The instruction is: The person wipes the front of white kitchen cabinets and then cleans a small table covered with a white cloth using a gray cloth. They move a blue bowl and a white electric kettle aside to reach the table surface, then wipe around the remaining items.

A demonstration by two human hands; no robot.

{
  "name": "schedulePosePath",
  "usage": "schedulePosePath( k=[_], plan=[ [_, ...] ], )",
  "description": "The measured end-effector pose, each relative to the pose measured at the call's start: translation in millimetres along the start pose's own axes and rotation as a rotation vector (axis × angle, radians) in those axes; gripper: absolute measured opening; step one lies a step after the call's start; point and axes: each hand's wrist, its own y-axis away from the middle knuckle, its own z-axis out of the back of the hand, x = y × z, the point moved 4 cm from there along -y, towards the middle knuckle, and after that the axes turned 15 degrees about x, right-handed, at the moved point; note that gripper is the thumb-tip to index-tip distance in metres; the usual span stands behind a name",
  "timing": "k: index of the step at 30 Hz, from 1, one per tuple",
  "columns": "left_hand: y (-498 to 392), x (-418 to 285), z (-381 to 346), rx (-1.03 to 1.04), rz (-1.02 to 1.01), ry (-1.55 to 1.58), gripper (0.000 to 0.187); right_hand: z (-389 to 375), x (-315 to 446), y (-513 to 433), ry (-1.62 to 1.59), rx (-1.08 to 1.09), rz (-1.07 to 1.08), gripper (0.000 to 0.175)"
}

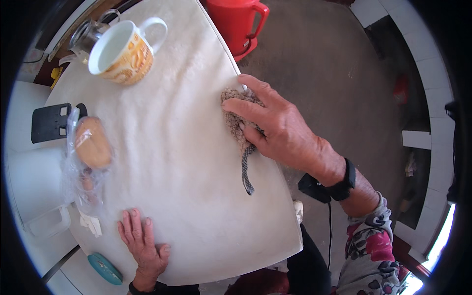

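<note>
My right hand presses a beige, textured cloth against the right edge of the pale table. Its fingers are bent over the cloth, and a dark, patterned strip of it trails down onto the tabletop. My left hand rests palm down near the table's lower left, fingers spread, holding nothing. Both wrists wear black bands. Left of centre, a clear plastic bag holds a light brown oval food, perhaps bread.
A white mug with an orange pattern stands at the upper left beside a glass pitcher. A black stand, white crumpled tissue and teal oval case lie left. Beyond the table's edge is a red plastic jug.
</note>
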Motion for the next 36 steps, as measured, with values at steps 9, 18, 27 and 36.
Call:
schedulePosePath(
  k=[9,18,27,36],
  plan=[
    [-2.3,-3.3,3.0,0.023,0.031,0.024,0.053,-6.6,-4.3,-12.6,-0.040,0.025,-0.115,0.044],
    [-7.1,3.8,-7.4,-0.058,0.005,-0.018,0.054,-17.3,-13.0,-6.3,0.017,-0.015,-0.028,0.041],
    [4.5,29.6,-16.6,-0.031,-0.042,0.063,0.051,-11.1,1.2,128.2,0.066,0.262,-0.269,0.036],
    [139.4,-25.4,-1.5,0.450,0.048,0.601,0.051,-30.5,50.6,447.5,-0.612,0.801,-1.183,0.017]
  ],
)
